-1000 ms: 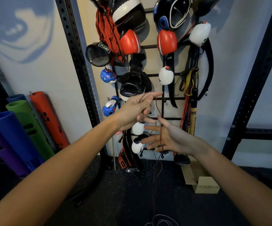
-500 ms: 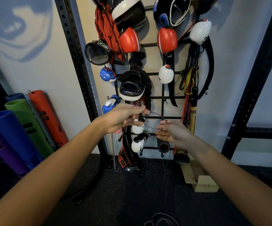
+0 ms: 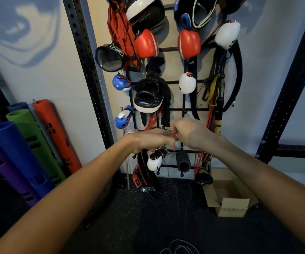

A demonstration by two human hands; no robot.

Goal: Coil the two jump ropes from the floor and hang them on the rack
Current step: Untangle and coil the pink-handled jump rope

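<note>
Both my hands meet in front of the black wall rack. My left hand and my right hand pinch a thin dark jump rope between their curled fingertips. The cord hangs down from my hands toward the floor; its upper part is hidden behind my fingers. Loose loops of a thin rope lie on the dark floor at the bottom edge; whether they belong to the same rope I cannot tell.
The rack holds boxing gloves, pads, straps and bands. Black uprights flank it. Coloured foam rollers lean at the left. An open cardboard box sits on the floor at the right.
My left hand dropped from chest height to meet my right. My right hand went from open palm to pinching the cord, and both hands came together.
</note>
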